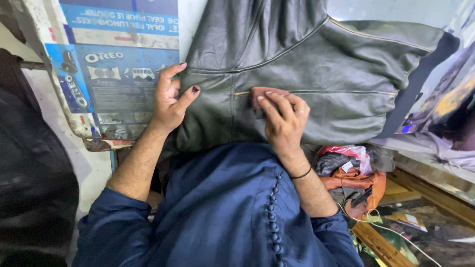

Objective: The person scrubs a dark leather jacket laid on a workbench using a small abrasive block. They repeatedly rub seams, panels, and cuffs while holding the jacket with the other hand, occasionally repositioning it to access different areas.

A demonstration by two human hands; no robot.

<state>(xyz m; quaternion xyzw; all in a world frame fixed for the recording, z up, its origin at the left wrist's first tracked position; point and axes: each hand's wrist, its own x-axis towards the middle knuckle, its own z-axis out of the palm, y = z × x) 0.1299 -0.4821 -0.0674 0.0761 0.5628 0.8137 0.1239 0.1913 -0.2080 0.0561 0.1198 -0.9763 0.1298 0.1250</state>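
Head view, looking down over a dark blue buttoned garment (232,207). A dark grey-green leather jacket (316,64) lies spread across the work surface in front of the person, seams and a pale stitched line showing.

Left hand (170,99): fingers curled over the jacket's left edge, thumb pressed flat on the leather, grip closed on the hem.

Right hand (284,118): ring on one finger, thin black band at the wrist. It presses a small reddish-brown pad (262,94) against the jacket near the stitched line, fingers closed over the pad.

Left of the jacket, a blue printed cardboard sheet (114,79) lies flat. To the right, below the jacket, a red plastic bag (346,152) and an orange-brown leather piece (361,183) sit in a heap beside a wooden frame (386,244).
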